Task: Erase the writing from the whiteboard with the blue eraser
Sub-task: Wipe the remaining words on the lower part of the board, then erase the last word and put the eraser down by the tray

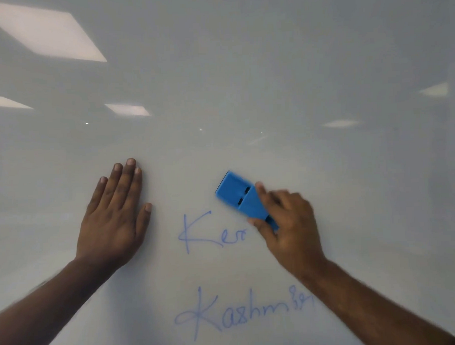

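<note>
the left hand (pixel 113 216) lies flat on the whiteboard (pixel 243 80), fingers spread apart, holding nothing, just left of the blue writing. to its right the fragment "ker" (pixel 213 231) stands between both hands, and lower down the word "kashmir" (pixel 243 311) stretches between the forearms. above, the board is bare, with pale light reflections (pixel 45 34). further right, the right hand (pixel 288 221) is clamped on the blue eraser (pixel 242 197), pressed tilted against the board just above and right of "ker".
</note>
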`<state>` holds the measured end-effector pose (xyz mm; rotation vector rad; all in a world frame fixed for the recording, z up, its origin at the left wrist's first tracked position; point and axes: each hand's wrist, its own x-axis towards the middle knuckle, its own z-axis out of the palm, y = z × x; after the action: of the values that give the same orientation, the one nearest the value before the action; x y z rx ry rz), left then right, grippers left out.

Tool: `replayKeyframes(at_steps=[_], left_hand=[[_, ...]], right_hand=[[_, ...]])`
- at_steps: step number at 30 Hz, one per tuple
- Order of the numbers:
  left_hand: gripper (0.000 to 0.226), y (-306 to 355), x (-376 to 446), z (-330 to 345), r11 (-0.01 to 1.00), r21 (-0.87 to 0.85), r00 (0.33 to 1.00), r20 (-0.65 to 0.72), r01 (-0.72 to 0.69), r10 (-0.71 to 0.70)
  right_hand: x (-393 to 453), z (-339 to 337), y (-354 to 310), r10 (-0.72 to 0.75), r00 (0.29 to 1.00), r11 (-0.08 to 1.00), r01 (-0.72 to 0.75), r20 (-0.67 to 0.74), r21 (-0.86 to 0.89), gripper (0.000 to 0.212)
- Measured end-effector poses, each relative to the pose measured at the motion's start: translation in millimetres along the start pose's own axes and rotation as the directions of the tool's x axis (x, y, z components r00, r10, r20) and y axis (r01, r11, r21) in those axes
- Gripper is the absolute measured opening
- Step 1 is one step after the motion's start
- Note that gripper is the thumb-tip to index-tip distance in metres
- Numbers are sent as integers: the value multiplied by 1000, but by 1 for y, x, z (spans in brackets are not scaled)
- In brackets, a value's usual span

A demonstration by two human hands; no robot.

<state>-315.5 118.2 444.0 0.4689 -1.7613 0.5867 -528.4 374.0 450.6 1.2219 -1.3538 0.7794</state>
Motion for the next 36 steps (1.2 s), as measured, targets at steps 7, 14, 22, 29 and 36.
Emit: replayKeyframes(at_steps=[7, 14, 22, 29, 36], left_hand=[[67, -1, -12, 0, 1000, 7, 1000, 11, -2, 2], [67, -4, -34, -2, 1000, 30, 999, 45, -3, 1], [67, -3, -52, 1, 999, 36, 999, 36, 22, -23], [66, -7, -61, -1, 999, 42, 998, 59, 5, -7], [65, -7, -74, 1, 999, 42, 998, 55, 32, -34]], right_hand=[[-71, 10, -17, -393, 868, 898, 434, 304, -76, 57], [12, -2, -13, -120, 988, 985, 131, 97, -114, 58], [40, 21, -56, -50, 998, 999, 50, 30, -12, 59], [-58, 40, -71, -445, 850, 873, 482, 283, -76, 59], [-13, 20, -42, -400, 896, 903, 421, 193, -84, 56]])
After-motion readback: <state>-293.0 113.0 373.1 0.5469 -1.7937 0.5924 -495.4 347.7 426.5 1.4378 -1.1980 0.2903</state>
